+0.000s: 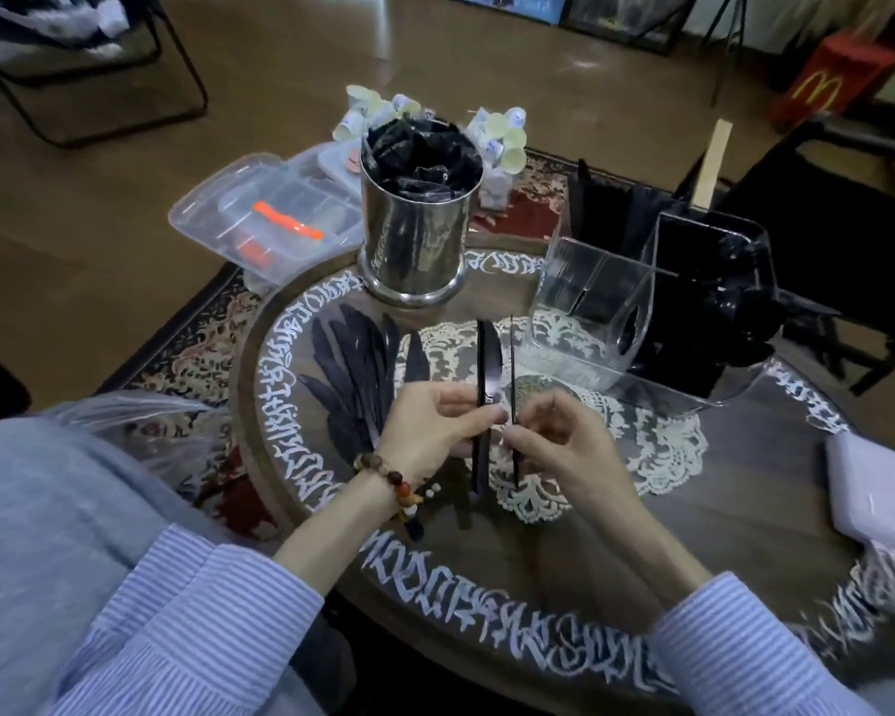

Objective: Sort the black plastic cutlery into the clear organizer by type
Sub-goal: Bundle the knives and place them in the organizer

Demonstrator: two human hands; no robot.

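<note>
**Two hands, one black utensil each, above a round table**

The left hand [437,423] pinches a broad black plastic utensil [482,405] between thumb and fingertips, held upright. Just beside it, the right hand [564,447] pinches a thin black plastic utensil [513,400], seen edge-on; its type cannot be told. Both hover over a round wooden table with white lettering [487,586]. The clear plastic divided organizer [590,307] stands beyond the hands to the right. A shiny metal canister [414,240] filled with black wrapped items stands behind, left of the organizer.
</note>
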